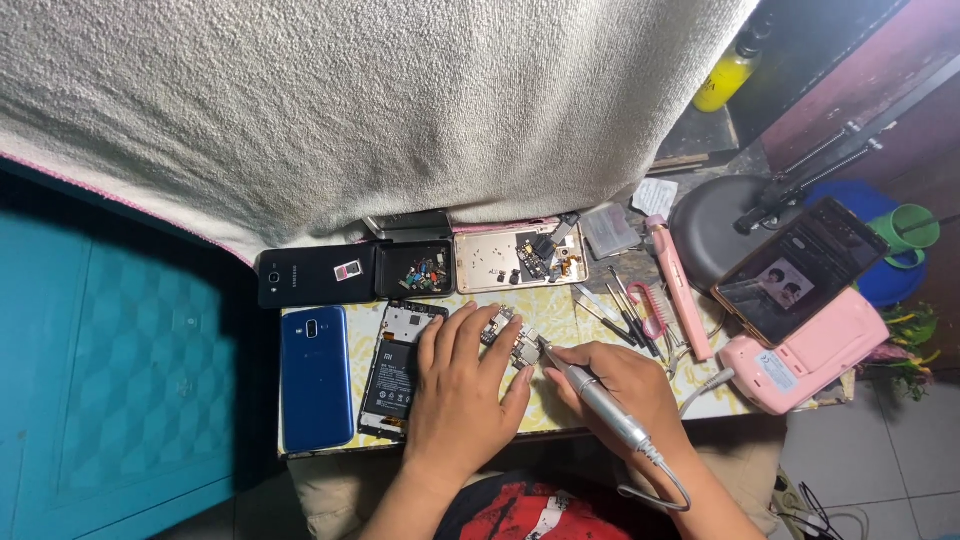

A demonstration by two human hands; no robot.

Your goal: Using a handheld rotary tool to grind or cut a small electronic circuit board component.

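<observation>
My left hand lies flat on the small table, its fingers pressing down a small phone circuit board. In my right hand I grip a grey pen-shaped corded tool, held like a pencil. Its tip touches the board's right side. An opened phone with its battery showing lies just left of my left hand, partly under it.
A blue phone and a black phone lie at the left. A black parts tray and a gold phone frame sit at the back. Tweezers and screwdrivers, a pink tool and a propped phone stand right.
</observation>
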